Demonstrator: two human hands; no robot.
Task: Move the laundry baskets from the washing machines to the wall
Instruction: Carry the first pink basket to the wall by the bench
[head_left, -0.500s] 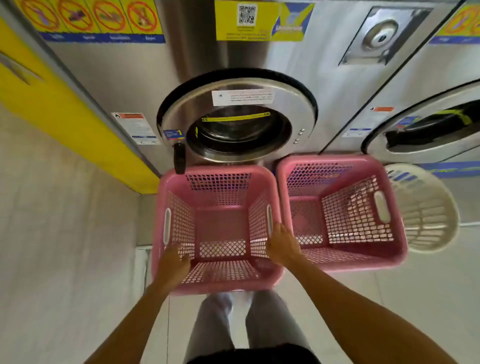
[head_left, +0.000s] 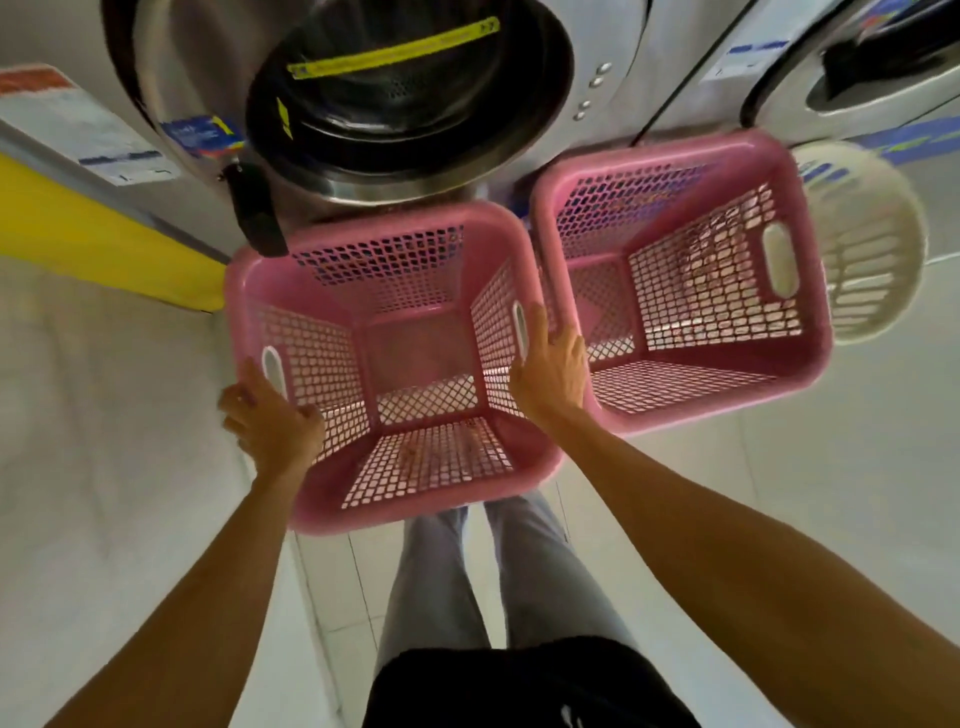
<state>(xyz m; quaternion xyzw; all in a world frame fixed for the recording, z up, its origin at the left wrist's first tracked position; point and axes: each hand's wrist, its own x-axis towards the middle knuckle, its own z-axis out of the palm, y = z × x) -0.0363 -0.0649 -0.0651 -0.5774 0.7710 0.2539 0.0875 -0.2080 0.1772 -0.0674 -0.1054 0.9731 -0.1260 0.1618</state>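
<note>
- Pink lattice laundry basket (head_left: 415, 374), empty, sits between both hands, directly below the open washing machine door (head_left: 410, 98).
- Left hand (head_left: 270, 421) clasps its left wall; right hand (head_left: 550, 374) clasps its right rim.
- 2nd pink basket (head_left: 691, 291) touches its right side; white round basket (head_left: 862, 249) lies beyond.

The near pink basket (head_left: 395, 374) sat at frame centre, hemmed in above by the open washer door (head_left: 410, 98), whose black handle (head_left: 257, 213) overlapped the basket's upper left corner. On its right the second pink basket (head_left: 675, 280) pressed close, leaving only a narrow gap where the right hand (head_left: 550, 374) gripped. A white round basket (head_left: 862, 244) crowded the far right. Bare floor (head_left: 119, 415) lay open at left, around the left hand (head_left: 272, 415), and at lower right.
</note>
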